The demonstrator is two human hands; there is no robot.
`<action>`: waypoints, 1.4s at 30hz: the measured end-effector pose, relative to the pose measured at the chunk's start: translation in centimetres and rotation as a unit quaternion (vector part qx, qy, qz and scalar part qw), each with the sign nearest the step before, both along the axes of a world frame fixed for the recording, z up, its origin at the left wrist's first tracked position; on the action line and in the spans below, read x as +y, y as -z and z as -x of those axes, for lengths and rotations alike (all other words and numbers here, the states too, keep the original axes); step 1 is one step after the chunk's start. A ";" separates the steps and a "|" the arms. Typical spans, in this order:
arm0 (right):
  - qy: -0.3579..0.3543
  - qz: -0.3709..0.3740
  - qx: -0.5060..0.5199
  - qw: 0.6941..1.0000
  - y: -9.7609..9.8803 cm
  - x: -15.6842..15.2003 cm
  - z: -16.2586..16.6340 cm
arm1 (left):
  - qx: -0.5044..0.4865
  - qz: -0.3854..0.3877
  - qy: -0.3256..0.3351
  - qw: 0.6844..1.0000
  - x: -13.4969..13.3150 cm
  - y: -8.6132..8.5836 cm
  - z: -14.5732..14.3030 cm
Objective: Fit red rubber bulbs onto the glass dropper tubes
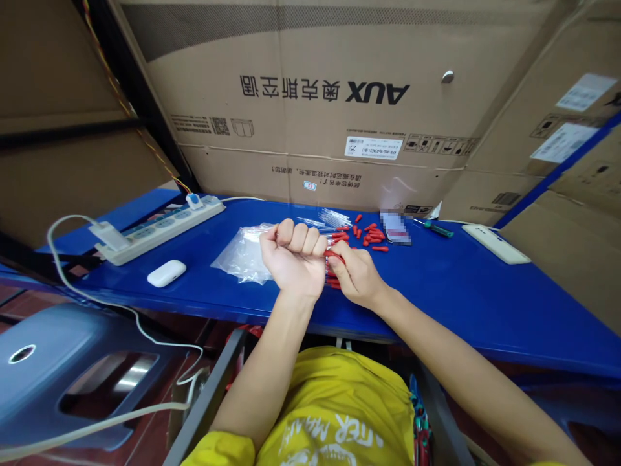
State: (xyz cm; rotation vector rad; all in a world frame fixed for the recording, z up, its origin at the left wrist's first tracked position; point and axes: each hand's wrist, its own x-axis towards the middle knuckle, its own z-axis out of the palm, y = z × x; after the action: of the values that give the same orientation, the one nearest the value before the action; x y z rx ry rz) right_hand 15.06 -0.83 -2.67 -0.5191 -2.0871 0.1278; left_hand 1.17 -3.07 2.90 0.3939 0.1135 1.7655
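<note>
My left hand (295, 262) is closed in a fist over the table, palm side toward me; whatever it grips is hidden inside the fingers. Right beside it, my right hand (361, 275) pinches a red rubber dropper bulb (334, 256) against the little-finger side of that fist. More red-ended pieces (332, 283) lie under and behind the hands, partly covered by them. Beyond, several loose red bulbs (373, 234) are scattered near a bundle of thin clear tubes (334, 217). A clear plastic bag (242, 255) lies flat to the left of my fist.
The blue table (460, 298) backs onto a large cardboard box (301, 129). On it are a power strip (162, 226), a white earbud case (166, 273), a blurred-out phone-like item (395, 228), a green screwdriver (438, 228) and a pale phone (495, 243). A grey-blue stool (43, 349) stands lower left.
</note>
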 end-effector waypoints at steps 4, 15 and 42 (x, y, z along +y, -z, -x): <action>0.007 -0.031 -0.017 0.999 0.0 0.0 -0.2 | -0.007 0.003 0.024 1.000 0.0 -0.1 -0.1; 0.013 -0.059 -0.058 0.997 -0.1 0.5 -0.6 | -0.003 0.034 0.033 0.999 0.1 0.3 -0.5; 0.016 0.186 0.087 0.979 -0.5 1.4 -1.1 | 0.052 0.009 -0.023 0.998 2.3 2.2 0.2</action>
State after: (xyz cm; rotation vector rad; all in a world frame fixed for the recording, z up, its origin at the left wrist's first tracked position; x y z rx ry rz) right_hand 16.14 0.56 -2.16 -0.7370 -1.8874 0.5340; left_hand 0.95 -0.74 0.72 0.4740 0.2137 1.7872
